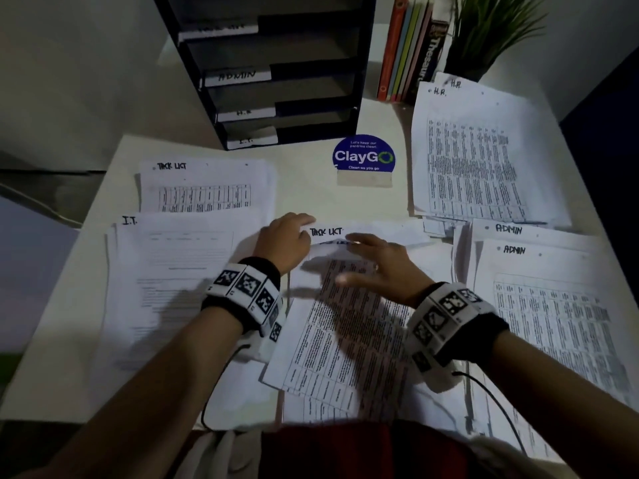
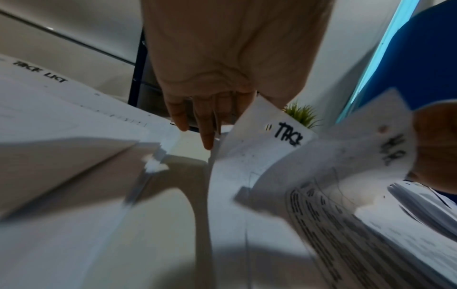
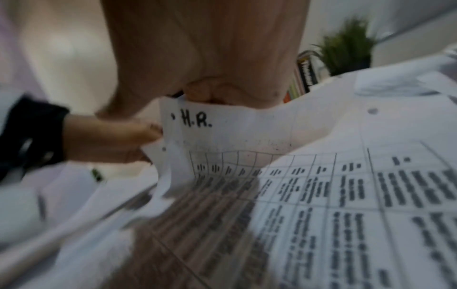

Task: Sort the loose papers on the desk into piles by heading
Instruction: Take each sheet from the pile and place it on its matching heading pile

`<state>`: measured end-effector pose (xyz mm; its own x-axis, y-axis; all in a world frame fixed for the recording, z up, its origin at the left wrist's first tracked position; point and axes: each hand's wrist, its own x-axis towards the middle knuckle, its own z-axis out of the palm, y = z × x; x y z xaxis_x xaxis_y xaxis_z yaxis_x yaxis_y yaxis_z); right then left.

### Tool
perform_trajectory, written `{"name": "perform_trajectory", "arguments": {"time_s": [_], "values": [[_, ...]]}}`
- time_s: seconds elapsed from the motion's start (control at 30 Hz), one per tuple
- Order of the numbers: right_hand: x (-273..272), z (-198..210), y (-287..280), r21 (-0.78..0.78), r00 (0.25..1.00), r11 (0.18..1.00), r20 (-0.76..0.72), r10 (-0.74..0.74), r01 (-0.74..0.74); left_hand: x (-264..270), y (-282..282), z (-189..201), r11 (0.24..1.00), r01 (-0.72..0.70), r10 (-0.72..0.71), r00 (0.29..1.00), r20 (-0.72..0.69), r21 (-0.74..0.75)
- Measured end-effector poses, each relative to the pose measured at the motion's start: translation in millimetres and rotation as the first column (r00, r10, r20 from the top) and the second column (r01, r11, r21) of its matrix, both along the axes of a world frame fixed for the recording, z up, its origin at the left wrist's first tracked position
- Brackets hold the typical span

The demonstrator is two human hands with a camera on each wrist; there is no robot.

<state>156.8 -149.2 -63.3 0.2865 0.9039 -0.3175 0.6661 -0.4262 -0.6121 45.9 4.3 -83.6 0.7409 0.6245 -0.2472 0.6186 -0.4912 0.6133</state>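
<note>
From the head view, the left hand (image 1: pixel 285 242) has its fingers on the upper left corner of a TASK LIST sheet (image 1: pixel 366 233) in the loose middle heap. The right hand (image 1: pixel 375 266) lies spread and flat over the H.R. sheet (image 1: pixel 345 326) on top of that heap, fingers fairly straight, its top edge bent up under the fingertips. Four sorted piles ring the heap: TASK LIST pile (image 1: pixel 204 188) far left, I.T. pile (image 1: pixel 173 271) near left, H.R. pile (image 1: pixel 470 160) far right, ADMIN pile (image 1: pixel 553 305) near right. Bare desk (image 1: pixel 311 188) shows between the far piles, around a ClayGo sign (image 1: pixel 363 157). A black tray rack (image 1: pixel 276 74) with four labelled shelves stands at the back, beside five or so books (image 1: pixel 408 50) and one plant (image 1: pixel 491 32).

The left wrist view shows the left hand's fingers (image 2: pixel 207 125) extended downward, the thumb behind the lifted sheet's corner, pinching it.

The right wrist view shows the right hand (image 3: pixel 210 48) with fingertips (image 3: pixel 210 93) curled over the raised top edge of the H.R. sheet; whether they grip it or only press it, I cannot tell.
</note>
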Motion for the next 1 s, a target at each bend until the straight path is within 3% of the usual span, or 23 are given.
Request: {"name": "perform_trajectory", "arguments": {"time_s": [0.07, 0.13, 0.2, 0.27, 0.37, 0.43, 0.53, 0.63, 0.77, 1.0], "values": [[0.6, 4.8, 1.6, 0.048, 0.943, 0.976, -0.275, -0.189, 0.21, -3.5, -3.6, 0.9, 0.991, 0.049, -0.053, 0.998, 0.033, 0.125], [3.4, 2.7, 4.9, 0.068, 0.897, 0.937, -0.319, -0.305, 0.343, -5.5, -7.3, 1.2, 0.974, 0.075, -0.087, 0.995, 0.051, 0.212], [5.6, -0.5, 10.1, 0.122, 0.945, 0.941, -0.128, -0.302, 0.317, -6.3, -10.0, 0.5, 0.981, 0.071, -0.094, 0.989, 0.117, 0.181], [6.5, -8.6, 15.3, 0.195, 0.954, 0.936, 0.005, -0.3, 0.293, -6.7, -12.2, 2.6, 0.999, 0.039, -0.044, 0.978, 0.204, 0.028], [4.5, -12.2, 20.2, 0.296, 0.931, 0.887, -0.022, -0.364, 0.354, -6.9, -12.3, 3.9, 0.992, 0.016, 0.011, 0.979, 0.206, -0.129], [5.4, -16.8, 21.3, 0.26, 0.947, 0.919, 0.043, -0.319, 0.297, -6.3, -13.2, 7.0, 0.983, 0.009, 0.03, 0.978, 0.207, -0.185], [2.3, -20.3, 17.0, 0.254, 0.896, 0.958, 0.382, -0.229, 0.136, -5.4, -11.5, 12.2, 0.952, -0.067, 0.135, 0.968, 0.211, -0.3], [-3.8, -22.1, 7.6, 0.291, 0.836, 0.957, 0.524, -0.165, 0.006, -4.3, -4.1, 7.3, 0.97, -0.126, 0.162, 0.973, 0.162, -0.208], [-10.9, -29.4, 2.6, 0.258, 0.86, 0.961, 0.508, -0.049, -0.097, -6.0, 0.8, -8.6, 0.992, -0.075, 0.076, 0.997, -0.002, -0.105], [-9.2, -25.6, 11.3, 0.136, 0.886, 0.991, 0.459, -0.065, 0.003, -17.0, -7.5, -6.5, 0.995, 0.046, -0.045, 0.999, -0.015, 0.089]]}}
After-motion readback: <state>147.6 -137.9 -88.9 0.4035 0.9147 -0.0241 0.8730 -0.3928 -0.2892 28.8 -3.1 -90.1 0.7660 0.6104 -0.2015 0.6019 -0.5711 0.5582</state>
